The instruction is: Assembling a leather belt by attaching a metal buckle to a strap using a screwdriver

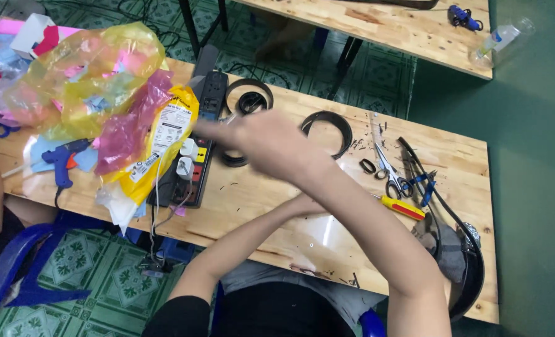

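Motion blur smears the right hand (262, 140) as it reaches across the pale wooden tabletop (258, 200) toward the black power strip (197, 143) with white plugs; whether its fingers grip anything cannot be told. The left hand (305, 203) lies mostly hidden beneath the right forearm, its grip unreadable. Black plastic rings (327, 132) sit just beyond the right hand. Scissors (389, 170) and a yellow-handled screwdriver (403, 207) lie to the right.

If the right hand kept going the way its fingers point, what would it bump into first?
Probably the black power strip with white plugs, lying just past the blurred fingertips of the right hand, which reaches left across the wooden table. Depth is unclear; the hand may pass above it and reach the yellow plastic bag.
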